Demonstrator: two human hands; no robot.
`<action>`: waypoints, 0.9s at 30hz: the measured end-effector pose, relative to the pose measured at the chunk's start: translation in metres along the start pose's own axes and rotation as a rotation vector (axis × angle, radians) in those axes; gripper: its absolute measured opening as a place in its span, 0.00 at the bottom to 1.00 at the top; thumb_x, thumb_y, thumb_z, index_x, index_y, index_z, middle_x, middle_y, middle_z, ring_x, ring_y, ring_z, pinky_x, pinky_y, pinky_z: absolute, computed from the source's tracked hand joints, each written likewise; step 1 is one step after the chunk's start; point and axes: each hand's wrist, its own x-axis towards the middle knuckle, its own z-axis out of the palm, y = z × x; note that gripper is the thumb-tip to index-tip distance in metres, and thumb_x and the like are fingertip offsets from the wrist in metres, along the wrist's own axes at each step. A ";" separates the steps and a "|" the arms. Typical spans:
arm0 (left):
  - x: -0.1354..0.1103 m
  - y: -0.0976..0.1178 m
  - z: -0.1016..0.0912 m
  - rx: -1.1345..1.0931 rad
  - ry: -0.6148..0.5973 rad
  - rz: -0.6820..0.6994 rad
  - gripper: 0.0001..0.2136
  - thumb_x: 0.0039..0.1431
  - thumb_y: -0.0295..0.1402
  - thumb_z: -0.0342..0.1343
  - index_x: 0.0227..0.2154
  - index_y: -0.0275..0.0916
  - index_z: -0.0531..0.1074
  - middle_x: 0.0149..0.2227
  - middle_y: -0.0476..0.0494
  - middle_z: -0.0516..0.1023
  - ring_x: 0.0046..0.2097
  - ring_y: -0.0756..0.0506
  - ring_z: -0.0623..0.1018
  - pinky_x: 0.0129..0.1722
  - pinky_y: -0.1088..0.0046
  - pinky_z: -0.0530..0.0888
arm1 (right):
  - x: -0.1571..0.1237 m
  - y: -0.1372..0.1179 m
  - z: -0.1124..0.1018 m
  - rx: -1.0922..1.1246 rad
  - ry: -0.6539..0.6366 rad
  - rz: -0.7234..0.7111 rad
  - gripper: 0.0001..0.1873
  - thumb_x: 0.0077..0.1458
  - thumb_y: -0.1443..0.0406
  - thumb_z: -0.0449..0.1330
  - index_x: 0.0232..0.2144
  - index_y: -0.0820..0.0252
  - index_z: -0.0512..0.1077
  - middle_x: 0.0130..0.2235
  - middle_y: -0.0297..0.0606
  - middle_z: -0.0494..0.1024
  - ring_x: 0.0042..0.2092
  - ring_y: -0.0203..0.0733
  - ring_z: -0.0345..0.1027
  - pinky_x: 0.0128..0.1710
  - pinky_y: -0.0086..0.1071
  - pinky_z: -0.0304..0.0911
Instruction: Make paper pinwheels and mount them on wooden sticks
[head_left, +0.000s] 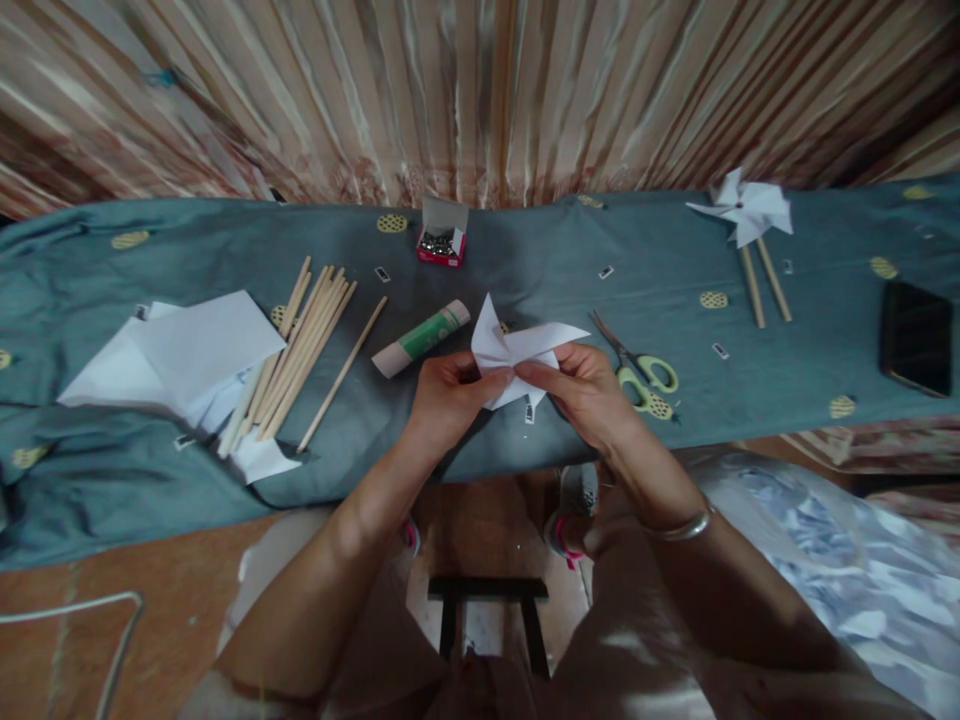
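Dim, soft indoor light, faint shadows, strong fisheye bending at the edges, slight overall blur.

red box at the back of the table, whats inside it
The red box stands open, its grey lid flap up. Inside shows a heap of small shiny metal pieces, too small to identify. Whatever lies beneath them is covered.

Matt white paper pinwheel (517, 355), bare wooden sticks (296, 350), soft matt teal cloth (525, 255).
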 end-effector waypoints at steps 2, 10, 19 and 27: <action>0.000 -0.001 -0.001 -0.006 -0.009 0.005 0.08 0.39 0.35 0.69 0.23 0.38 0.81 0.25 0.47 0.81 0.27 0.48 0.75 0.29 0.73 0.69 | -0.001 0.000 0.000 -0.004 0.005 0.004 0.13 0.36 0.58 0.75 0.26 0.56 0.80 0.28 0.30 0.82 0.28 0.35 0.72 0.35 0.31 0.69; 0.003 -0.001 0.000 0.000 0.021 0.023 0.10 0.38 0.37 0.71 0.23 0.38 0.80 0.25 0.47 0.81 0.28 0.47 0.76 0.32 0.71 0.71 | 0.000 -0.001 0.001 -0.023 -0.013 -0.005 0.17 0.34 0.55 0.75 0.26 0.55 0.80 0.29 0.31 0.83 0.30 0.37 0.73 0.36 0.33 0.69; 0.001 -0.002 0.001 -0.017 0.019 0.020 0.09 0.39 0.36 0.70 0.24 0.38 0.81 0.26 0.47 0.81 0.29 0.46 0.77 0.31 0.71 0.72 | -0.002 0.002 -0.002 -0.015 -0.003 -0.027 0.13 0.40 0.55 0.74 0.26 0.55 0.79 0.26 0.31 0.81 0.29 0.36 0.72 0.35 0.33 0.69; 0.001 0.000 0.001 -0.022 0.036 0.007 0.09 0.38 0.35 0.71 0.23 0.37 0.80 0.25 0.47 0.81 0.27 0.47 0.76 0.29 0.72 0.71 | -0.004 -0.002 0.001 -0.005 -0.011 -0.018 0.14 0.39 0.55 0.74 0.25 0.56 0.79 0.26 0.30 0.81 0.27 0.34 0.70 0.31 0.30 0.67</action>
